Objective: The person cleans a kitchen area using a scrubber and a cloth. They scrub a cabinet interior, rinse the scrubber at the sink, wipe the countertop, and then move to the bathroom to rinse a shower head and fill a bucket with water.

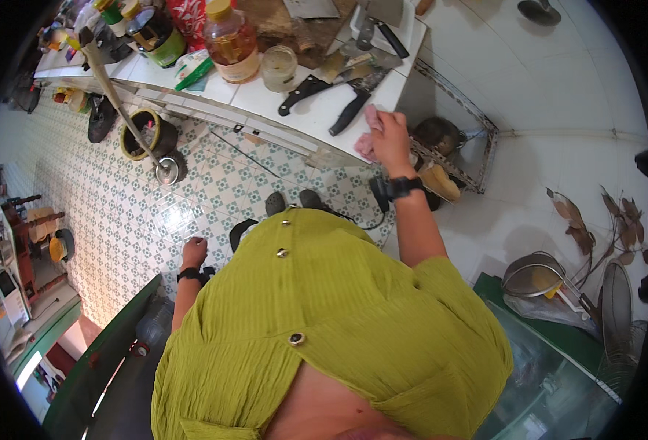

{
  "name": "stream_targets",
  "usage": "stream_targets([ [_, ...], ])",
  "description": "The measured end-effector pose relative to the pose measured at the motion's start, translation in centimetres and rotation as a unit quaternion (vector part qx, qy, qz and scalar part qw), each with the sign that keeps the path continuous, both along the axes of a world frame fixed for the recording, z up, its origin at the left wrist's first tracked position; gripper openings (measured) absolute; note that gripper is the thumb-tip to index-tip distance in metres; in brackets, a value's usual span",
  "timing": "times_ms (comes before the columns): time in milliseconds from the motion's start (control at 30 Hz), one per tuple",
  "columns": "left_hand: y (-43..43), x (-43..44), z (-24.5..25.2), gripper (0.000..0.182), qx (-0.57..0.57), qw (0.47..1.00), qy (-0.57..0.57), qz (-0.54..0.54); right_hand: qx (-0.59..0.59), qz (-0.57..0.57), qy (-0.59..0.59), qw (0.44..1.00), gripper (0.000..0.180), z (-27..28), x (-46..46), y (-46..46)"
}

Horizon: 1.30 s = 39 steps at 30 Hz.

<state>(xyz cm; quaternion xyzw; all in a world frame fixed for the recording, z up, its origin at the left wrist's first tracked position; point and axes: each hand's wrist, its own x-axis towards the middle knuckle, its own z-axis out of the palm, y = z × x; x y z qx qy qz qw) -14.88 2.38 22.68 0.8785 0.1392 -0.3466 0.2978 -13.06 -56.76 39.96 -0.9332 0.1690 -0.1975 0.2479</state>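
Note:
My right hand point(392, 140) grips a crumpled pink cloth point(365, 147) at the right front corner of the white tiled counter point(307, 129). Just left of the cloth lies a knife with a black handle point(350, 114). Beside it rest black-handled kitchen scissors point(304, 93), their far parts overlapping other utensils. An open glass jar point(278, 69) stands behind the scissors. My left hand point(194, 252) hangs low at my side, over the patterned floor, with its fingers curled and nothing visible in it.
Along the counter stand a bottle of amber liquid point(231, 47) and a dark sauce bottle point(156, 41). A long-handled mop point(120, 104) leans there beside a bucket point(164, 137). A metal rack point(486, 132) adjoins the counter's right side. Strainers point(533, 275) hang or rest at right.

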Motion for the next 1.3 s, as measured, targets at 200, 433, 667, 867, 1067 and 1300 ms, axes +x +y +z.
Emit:
stream_targets([
  [200,-2.8,-6.9,4.1,0.030,0.029,1.000,0.007,0.002,-0.042,-0.007,-0.013,0.999,0.017,-0.9,4.4,-3.4],
  [433,-6.4,-10.2,5.3,0.036,0.079,0.995,0.021,-0.055,-0.061,-0.062,-0.010,0.996,0.017,-2.6,8.8,-8.9],
  [667,-8.5,-9.9,6.9,0.035,0.035,0.999,-0.011,-0.040,-0.116,-0.053,0.012,0.992,0.014,-1.5,7.5,-8.0],
  [867,-5.6,-10.0,4.5,0.034,0.028,0.997,-0.006,-0.066,-0.138,0.012,0.094,0.986,0.013,0.0,1.8,-0.7],
  [1067,1.1,-8.0,3.4,0.034,0.034,0.997,-0.015,-0.060,-0.105,0.053,0.075,0.990,0.011,1.1,-1.2,8.9],
  [1300,9.2,-6.1,2.4,0.035,0.027,0.999,-0.016,-0.022,-0.085,0.029,-0.068,0.994,0.012,2.8,3.6,13.0],
])
